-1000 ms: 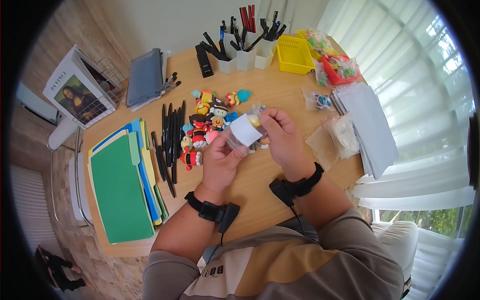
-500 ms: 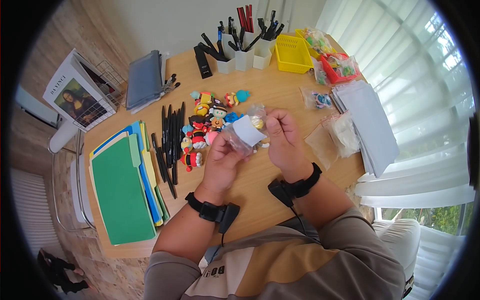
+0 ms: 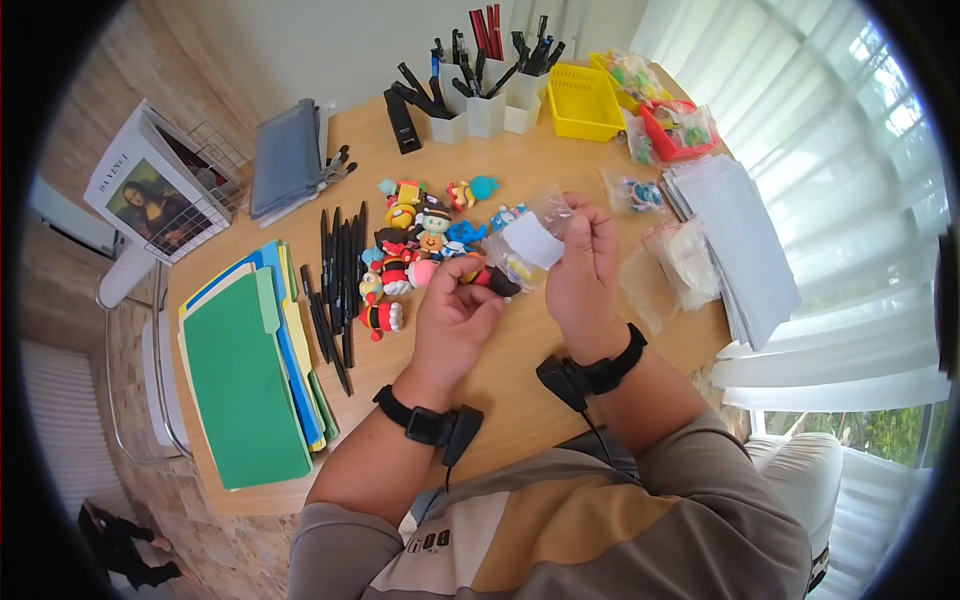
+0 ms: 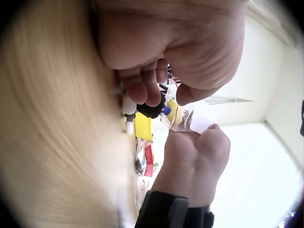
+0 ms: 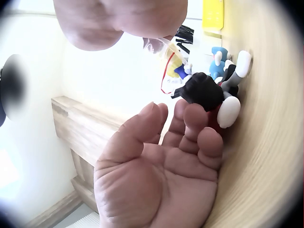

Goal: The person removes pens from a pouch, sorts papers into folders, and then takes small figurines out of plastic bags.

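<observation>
My right hand (image 3: 583, 262) pinches the edge of a clear zip bag (image 5: 165, 78) between thumb and fingers. On the bag is a white label (image 3: 532, 241), and something yellow and blue (image 5: 174, 67) shows through the plastic. To its left my left hand (image 3: 450, 318) is low over the table, its fingers loosely bent and thumb apart. Its fingertips are right by a toy figurine with a black head (image 5: 202, 90) and white feet. Several other colourful toy figurines (image 3: 433, 220) lie grouped beyond the left hand.
Black pens (image 3: 345, 270) and green, yellow and blue folders (image 3: 235, 365) lie to the left. Pen holders (image 3: 485, 118) and a yellow basket (image 3: 583, 105) stand at the back. At right are a red basket (image 3: 655, 140), envelopes (image 3: 735, 250) and clear bags (image 3: 685, 265).
My left hand has let go of the bag and loosened its fingers. The right hand has carried the bag rightward and away from me, uncovering a black-and-red figurine and a blue one.
</observation>
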Demonstrator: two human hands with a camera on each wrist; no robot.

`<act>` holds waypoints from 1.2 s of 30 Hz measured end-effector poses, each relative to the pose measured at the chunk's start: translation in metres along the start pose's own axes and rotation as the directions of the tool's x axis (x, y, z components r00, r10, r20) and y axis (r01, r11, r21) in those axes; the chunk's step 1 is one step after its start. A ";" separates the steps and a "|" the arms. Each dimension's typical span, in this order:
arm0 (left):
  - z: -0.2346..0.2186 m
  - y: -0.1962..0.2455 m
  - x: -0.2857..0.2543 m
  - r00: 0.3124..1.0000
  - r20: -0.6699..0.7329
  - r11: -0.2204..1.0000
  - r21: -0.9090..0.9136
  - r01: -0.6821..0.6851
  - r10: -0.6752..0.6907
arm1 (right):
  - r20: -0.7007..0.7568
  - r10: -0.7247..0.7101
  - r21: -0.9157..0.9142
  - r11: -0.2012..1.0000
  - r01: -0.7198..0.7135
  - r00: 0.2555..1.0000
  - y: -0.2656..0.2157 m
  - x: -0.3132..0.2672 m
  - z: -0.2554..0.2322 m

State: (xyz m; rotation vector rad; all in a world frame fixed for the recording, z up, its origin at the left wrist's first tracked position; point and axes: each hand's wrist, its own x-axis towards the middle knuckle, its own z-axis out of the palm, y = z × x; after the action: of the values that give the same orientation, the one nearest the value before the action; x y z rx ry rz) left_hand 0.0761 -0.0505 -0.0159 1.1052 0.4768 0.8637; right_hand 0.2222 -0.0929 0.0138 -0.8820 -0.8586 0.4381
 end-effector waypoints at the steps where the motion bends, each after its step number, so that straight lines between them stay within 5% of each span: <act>1: 0.000 -0.001 -0.001 1.000 0.001 1.000 -0.001 0.000 0.000 | -0.062 0.012 -0.020 1.000 -0.013 0.998 -0.002 0.000 0.000; 4: -0.005 -0.004 0.000 0.994 -0.061 0.995 0.046 -0.087 0.090 | -0.178 0.063 0.075 0.996 -0.050 0.982 -0.002 0.003 -0.001; 10: -0.016 0.000 -0.004 0.995 0.027 0.990 0.107 0.093 -0.097 | -0.202 0.016 0.299 0.953 0.046 0.979 -0.001 0.007 -0.004; 11: -0.016 0.002 -0.004 0.985 0.140 0.985 0.152 0.077 -0.098 | -0.203 -0.008 0.331 0.941 0.076 0.979 -0.001 0.007 -0.003; 12: -0.017 0.002 -0.005 0.962 0.251 0.979 0.194 0.055 -0.104 | -0.204 -0.007 0.331 0.941 0.076 0.979 -0.001 0.007 -0.004; 16: -0.013 -0.009 -0.007 0.950 0.309 0.962 0.269 -0.041 -0.045 | -0.236 -0.081 0.060 0.993 0.098 0.968 0.006 0.007 -0.010; 25: -0.015 -0.004 -0.001 0.975 0.129 0.969 0.150 -0.198 0.179 | -0.155 -0.116 0.051 0.991 0.125 0.981 0.005 0.003 -0.007; 27: -0.018 -0.001 -0.001 0.994 0.096 0.998 -0.050 0.048 -0.043 | -0.113 -0.069 0.081 0.994 0.079 0.991 0.003 -0.002 -0.004; 29: -0.012 0.004 0.000 0.993 0.111 0.996 -0.083 0.037 -0.028 | 0.008 0.076 0.178 0.981 -0.076 0.997 0.002 -0.006 0.001; 36: -0.007 0.008 0.004 0.998 0.026 0.975 -0.216 0.059 -0.054 | 0.140 0.068 0.145 0.985 -0.089 0.988 0.006 -0.010 0.004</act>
State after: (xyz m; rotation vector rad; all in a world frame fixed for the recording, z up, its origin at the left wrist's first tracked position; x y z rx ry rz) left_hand 0.0707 -0.0417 -0.0107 0.8957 0.3854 0.8328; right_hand 0.2128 -0.0941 0.0050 -0.7540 -0.9039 0.6296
